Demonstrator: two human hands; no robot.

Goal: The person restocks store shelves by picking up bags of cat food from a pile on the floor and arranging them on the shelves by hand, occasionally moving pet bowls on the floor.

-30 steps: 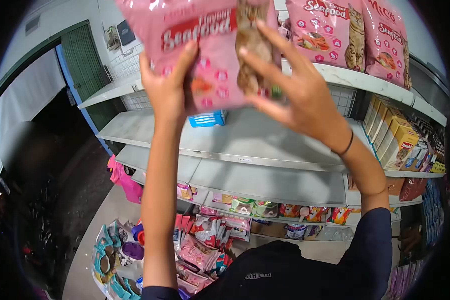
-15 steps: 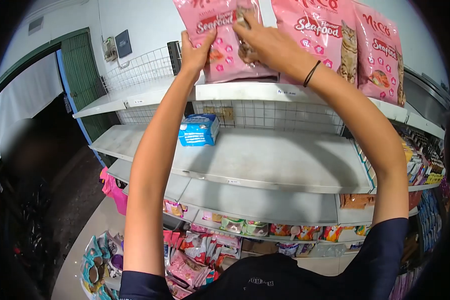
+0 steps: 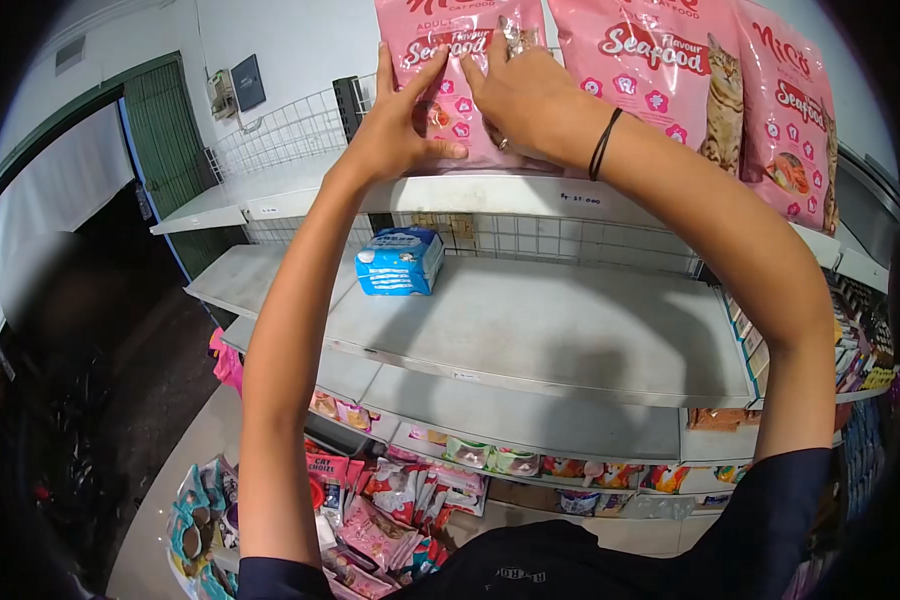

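Leftmost bag (image 3: pixel 456 108), cropped above, is partly behind fingers (image 3: pixel 426 76).

White top shelf (image 3: pixel 495 192) (a price label (image 3: pixel 580 200) is marking its front edge) is carrying three pink Seafood cat-food bags (image 3: pixel 660 70) in a row, the shelf beneath (image 3: pixel 530 320) is holding one blue pack (image 3: pixel 400 263), and a lower shelf (image 3: pixel 525 479) is bearing small multicoloured packets (image 3: pixel 515 460).

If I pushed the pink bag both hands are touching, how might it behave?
The pink bag would probably give when pressed, since it looks like thin plastic. Its shiny surface suggests it may feel slippery. Standing upright on the top shelf, it could tip if pushed high up.
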